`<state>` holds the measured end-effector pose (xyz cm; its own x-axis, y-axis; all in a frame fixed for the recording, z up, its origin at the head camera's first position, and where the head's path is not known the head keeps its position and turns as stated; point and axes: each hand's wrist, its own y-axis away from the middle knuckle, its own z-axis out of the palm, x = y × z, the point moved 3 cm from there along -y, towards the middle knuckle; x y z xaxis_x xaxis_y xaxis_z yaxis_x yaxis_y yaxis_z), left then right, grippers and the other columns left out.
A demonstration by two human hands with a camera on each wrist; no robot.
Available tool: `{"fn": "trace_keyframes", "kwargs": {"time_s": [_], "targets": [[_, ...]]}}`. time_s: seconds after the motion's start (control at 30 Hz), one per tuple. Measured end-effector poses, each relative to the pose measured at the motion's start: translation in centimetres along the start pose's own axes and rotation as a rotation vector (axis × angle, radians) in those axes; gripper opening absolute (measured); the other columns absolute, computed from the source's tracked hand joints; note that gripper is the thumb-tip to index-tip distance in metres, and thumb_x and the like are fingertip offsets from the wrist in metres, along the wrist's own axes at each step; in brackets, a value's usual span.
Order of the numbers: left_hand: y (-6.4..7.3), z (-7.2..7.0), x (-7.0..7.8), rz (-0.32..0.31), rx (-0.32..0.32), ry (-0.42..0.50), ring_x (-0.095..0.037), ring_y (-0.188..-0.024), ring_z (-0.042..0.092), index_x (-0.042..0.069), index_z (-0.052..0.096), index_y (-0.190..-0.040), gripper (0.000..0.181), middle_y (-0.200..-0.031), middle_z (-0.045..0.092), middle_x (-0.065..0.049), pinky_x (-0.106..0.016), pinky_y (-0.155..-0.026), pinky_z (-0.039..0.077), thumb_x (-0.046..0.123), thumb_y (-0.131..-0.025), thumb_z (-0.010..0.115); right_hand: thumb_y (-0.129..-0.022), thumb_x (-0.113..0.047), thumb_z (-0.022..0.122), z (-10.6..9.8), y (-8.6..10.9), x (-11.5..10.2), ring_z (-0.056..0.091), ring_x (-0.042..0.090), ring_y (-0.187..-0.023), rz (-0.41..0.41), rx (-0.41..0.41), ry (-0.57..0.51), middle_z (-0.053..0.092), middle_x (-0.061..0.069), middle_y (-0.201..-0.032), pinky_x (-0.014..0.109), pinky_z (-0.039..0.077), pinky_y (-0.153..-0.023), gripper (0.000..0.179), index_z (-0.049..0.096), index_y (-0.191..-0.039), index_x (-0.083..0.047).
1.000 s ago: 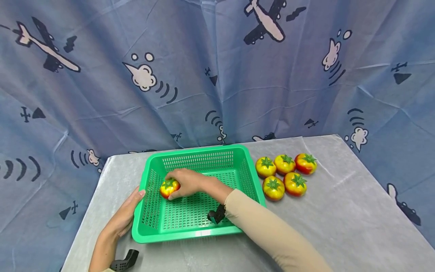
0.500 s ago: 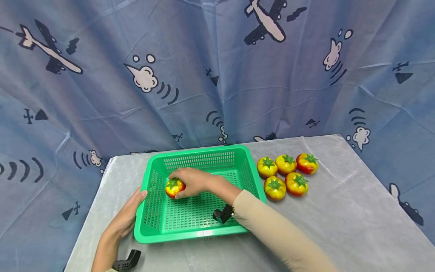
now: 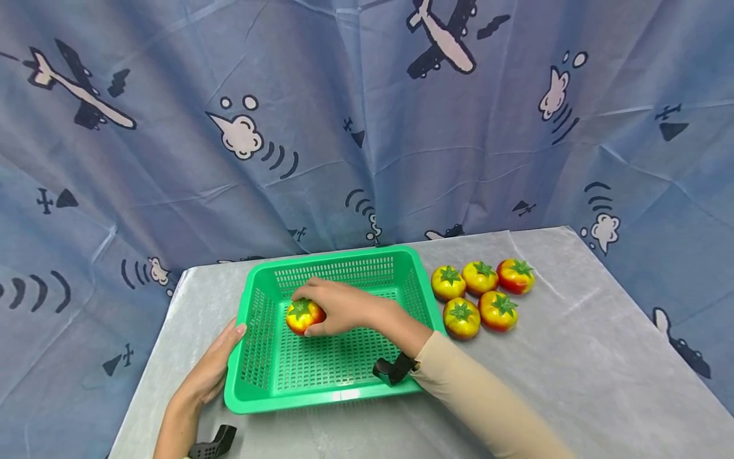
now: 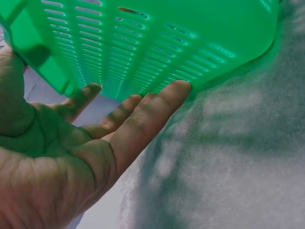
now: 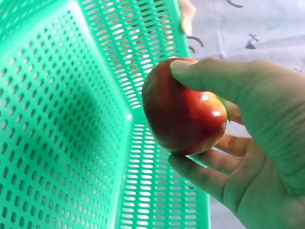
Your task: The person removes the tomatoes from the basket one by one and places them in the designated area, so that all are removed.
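Observation:
A green plastic basket (image 3: 338, 396) with slotted walls stands on the table. Inside its left half, my right hand (image 3: 341, 310) grips a red-and-yellow toy tomato (image 3: 302, 320) with a green star-shaped leaf top, raised over the basket floor. In the right wrist view the thumb presses one side of the tomato (image 5: 178, 112) and the fingers curl around the other. My left hand (image 3: 212, 360) holds the basket's left side, thumb over the rim. Its fingers extend along the outer slotted wall (image 4: 143, 62) in the left wrist view.
Several similar tomatoes (image 3: 461, 317) lie grouped on the grey-covered table (image 3: 573, 357), just right of the basket. A blue curtain (image 3: 321, 127) with airplane prints hangs behind the table. Black wrist cameras (image 3: 395, 368) are strapped to both wrists.
My right hand has moved a little rightward with the tomato, away from the basket's left wall. The left hand stays at the basket's left rim.

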<state>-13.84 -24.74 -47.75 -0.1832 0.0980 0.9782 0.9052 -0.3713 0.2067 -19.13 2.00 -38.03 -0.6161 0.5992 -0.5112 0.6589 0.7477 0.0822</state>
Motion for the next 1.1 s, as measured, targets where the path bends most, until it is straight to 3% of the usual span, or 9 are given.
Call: {"fn": "trace_keyframes", "kwargs": {"time_s": [0.33, 0.73, 0.93, 1.1], "targets": [[0.0, -0.1, -0.1, 0.014, 0.004, -0.007, -0.012, -0.118, 0.066, 0.005, -0.004, -0.17, 0.07, -0.157, 0.029, -0.044, -0.031, -0.095, 0.061, 0.042, -0.117, 0.026, -0.096, -0.03, 0.081, -2.2, 3.1, 0.0, 0.062, 0.02, -0.12, 0.016, 0.088, -0.042, 0.059, 0.006, -0.145, 0.034, 0.057, -0.099, 0.058, 0.059, -0.149, -0.018], [-0.2, 0.1, 0.0, 0.006, 0.002, -0.01, -0.013, -0.119, 0.066, 0.006, -0.004, -0.17, 0.071, -0.158, 0.029, -0.044, -0.031, -0.095, 0.061, 0.041, -0.117, 0.026, -0.096, -0.034, 0.08, -2.1, 6.7, 0.9, 0.063, 0.018, -0.118, 0.032, 0.218, -0.11, 0.06, 0.006, -0.143, 0.034, 0.057, -0.097, 0.061, 0.058, -0.15, -0.016], [0.1, 0.2, -0.5, 0.002, -0.009, 0.002, -0.012, -0.119, 0.067, 0.005, -0.004, -0.17, 0.07, -0.157, 0.03, -0.044, -0.032, -0.096, 0.061, 0.041, -0.118, 0.025, -0.096, -0.038, 0.079, -2.0, 8.9, 1.2, 0.063, 0.018, -0.122, 0.059, 0.288, -0.158, 0.058, 0.004, -0.146, 0.039, 0.059, -0.101, 0.062, 0.057, -0.151, -0.018], [-0.1, 0.0, -0.1, 0.012, -0.012, -0.017, -0.015, -0.123, 0.063, 0.005, -0.006, -0.17, 0.07, -0.159, 0.027, -0.044, -0.03, -0.096, 0.06, 0.041, -0.118, 0.025, -0.095, -0.036, 0.08, -2.2, 10.3, 1.5, 0.062, 0.017, -0.123, 0.058, 0.352, -0.174, 0.057, 0.001, -0.148, 0.042, 0.06, -0.101, 0.062, 0.057, -0.15, -0.02]]}}
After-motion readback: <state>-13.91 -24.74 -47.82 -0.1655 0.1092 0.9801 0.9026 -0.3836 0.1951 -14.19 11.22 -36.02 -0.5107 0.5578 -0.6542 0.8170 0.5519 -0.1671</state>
